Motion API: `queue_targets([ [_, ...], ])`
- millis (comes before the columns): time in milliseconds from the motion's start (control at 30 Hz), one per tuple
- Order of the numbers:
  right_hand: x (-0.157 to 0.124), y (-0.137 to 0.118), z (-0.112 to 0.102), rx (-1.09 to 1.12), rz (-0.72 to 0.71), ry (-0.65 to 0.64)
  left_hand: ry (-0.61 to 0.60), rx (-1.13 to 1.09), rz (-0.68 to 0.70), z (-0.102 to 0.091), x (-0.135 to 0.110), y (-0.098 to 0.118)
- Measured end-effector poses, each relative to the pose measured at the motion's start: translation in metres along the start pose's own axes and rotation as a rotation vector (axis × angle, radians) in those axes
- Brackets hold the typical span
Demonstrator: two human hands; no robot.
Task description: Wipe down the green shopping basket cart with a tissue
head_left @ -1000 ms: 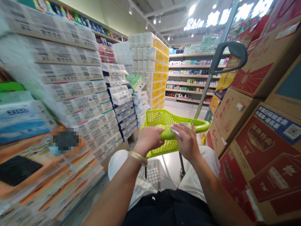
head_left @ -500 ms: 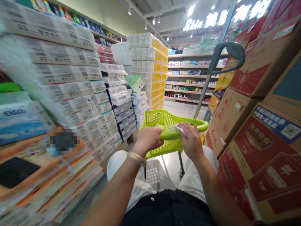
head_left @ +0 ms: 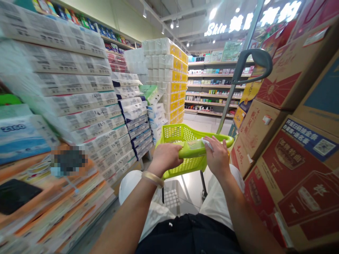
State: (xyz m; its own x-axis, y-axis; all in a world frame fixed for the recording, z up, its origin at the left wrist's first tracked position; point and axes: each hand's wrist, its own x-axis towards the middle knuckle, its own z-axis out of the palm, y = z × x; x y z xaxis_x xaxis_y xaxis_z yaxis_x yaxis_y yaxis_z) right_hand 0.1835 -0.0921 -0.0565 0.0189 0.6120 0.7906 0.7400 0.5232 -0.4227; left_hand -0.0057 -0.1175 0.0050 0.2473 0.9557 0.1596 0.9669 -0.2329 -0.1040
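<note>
A lime-green plastic shopping basket (head_left: 182, 135) on wheels stands in the aisle before me, its grey pull handle (head_left: 253, 63) raised at the upper right. My left hand (head_left: 165, 157) is closed round the near rim of the basket. My right hand (head_left: 217, 155) presses a small white wipe (head_left: 207, 143) against the same rim further right, fingers curled over it. A pale bangle (head_left: 153, 178) sits on my left wrist.
Stacks of packed tissue and toilet paper (head_left: 79, 91) line the left side of the aisle. Brown and red cardboard boxes (head_left: 288, 141) are piled close on the right. Store shelves (head_left: 209, 91) stand at the far end across a pale tiled floor (head_left: 182, 194).
My right hand has slid the white wipe to the right along the basket rim. The left hand has kept its hold on the rim.
</note>
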Motion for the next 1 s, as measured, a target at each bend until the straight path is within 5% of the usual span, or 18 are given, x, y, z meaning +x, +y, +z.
queue_targets([
  [200,-0.008,-0.023,0.006,0.095,-0.215,-0.169,0.028,-0.010,0.012,0.002,0.001,0.000],
  [433,0.003,-0.003,0.000,-0.040,0.046,0.002,0.010,-0.007,0.004,0.000,0.001,0.001],
  [633,-0.010,-0.036,0.009,0.054,-0.212,-0.186,0.036,-0.018,0.023,0.004,0.002,0.001],
  [867,0.002,-0.008,0.003,-0.019,0.010,-0.008,0.047,0.010,0.027,0.006,0.002,0.000],
  [1000,-0.006,-0.029,0.007,0.018,-0.134,-0.142,0.047,-0.012,0.027,0.006,0.004,0.002],
])
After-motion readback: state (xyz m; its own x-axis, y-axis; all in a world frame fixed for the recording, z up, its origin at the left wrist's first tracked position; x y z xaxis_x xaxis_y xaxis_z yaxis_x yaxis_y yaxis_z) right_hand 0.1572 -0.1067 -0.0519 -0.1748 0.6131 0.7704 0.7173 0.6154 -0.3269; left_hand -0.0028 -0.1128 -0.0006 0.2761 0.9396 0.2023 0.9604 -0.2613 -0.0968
